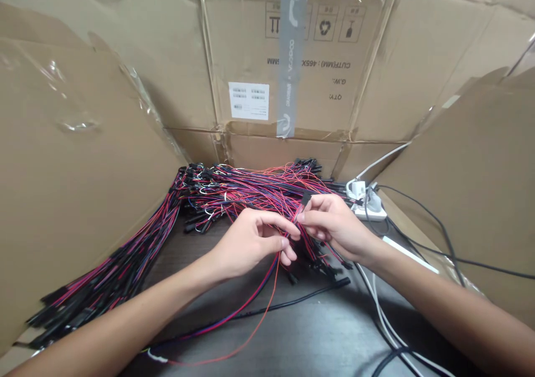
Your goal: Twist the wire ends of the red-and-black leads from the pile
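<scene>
My right hand is closed, thumb and forefinger pinching a black connector at the end of a wire harness. Close beside it on the left, my left hand has its fingers curled around the harness wires just below the connector. From there the red, blue and orange wires loop down to the lower left, where a white tie shows. A large pile of red and black wire harnesses lies behind both hands.
More bundled harnesses lean along the left cardboard wall. A white power strip with plugs stands at the right. White and black cables run down the right side, and a black cable crosses the dark table.
</scene>
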A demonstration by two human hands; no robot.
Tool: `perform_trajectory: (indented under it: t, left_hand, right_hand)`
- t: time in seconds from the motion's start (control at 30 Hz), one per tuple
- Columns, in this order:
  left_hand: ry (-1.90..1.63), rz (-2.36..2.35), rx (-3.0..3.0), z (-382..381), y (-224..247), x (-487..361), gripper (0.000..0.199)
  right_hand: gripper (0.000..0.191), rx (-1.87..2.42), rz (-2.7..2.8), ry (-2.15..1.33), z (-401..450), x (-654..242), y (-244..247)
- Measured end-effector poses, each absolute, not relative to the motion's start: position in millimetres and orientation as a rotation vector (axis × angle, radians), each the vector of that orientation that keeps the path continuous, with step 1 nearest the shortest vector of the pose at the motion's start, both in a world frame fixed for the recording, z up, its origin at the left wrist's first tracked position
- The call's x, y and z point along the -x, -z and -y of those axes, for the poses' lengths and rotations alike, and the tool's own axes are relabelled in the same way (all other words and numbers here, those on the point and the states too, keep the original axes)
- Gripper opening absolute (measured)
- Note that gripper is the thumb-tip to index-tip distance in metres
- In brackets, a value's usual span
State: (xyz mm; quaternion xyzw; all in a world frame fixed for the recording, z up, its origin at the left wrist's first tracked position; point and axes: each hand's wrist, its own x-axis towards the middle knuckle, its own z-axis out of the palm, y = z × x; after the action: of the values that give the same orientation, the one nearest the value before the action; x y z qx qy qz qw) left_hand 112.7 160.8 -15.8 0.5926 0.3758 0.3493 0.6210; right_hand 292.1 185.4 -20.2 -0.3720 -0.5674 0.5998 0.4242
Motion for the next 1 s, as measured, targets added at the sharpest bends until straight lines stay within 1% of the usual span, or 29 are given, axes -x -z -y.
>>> perform_trajectory:
  t: [0.23,0.4,0.67,0.83,1.0]
  left_hand:
    - [-0.831,-0.859,-1.365,-159.9,17.1,-113.7,0.013]
    - [-0.9,-0.796,-1.296,-160.3,18.7,-115.8,0.031]
    - [-0.883,-0.813,-1.273,-161.2,20.8,-116.2,0.033]
    - [-0.895,-0.808,-1.304,-160.7,21.3,-115.9,0.029]
    - [-0.855,-0.865,-1.385,-159.2,19.3,-115.6,0.01]
  right_hand:
    - [0.018,0.942,1.423,-1.497,-185.9,-292.1,20.5]
    - [0.018,0.937,1.419,-1.52,-185.9,-292.7,19.9]
    - [0.019,0.933,1.439,-1.498,-186.6,-292.4,20.0]
    - [0.019,0.955,1.406,-1.524,-187.5,-293.1,20.6]
    - [0.02,0.956,1.356,-1.533,-187.6,-292.1,21.4]
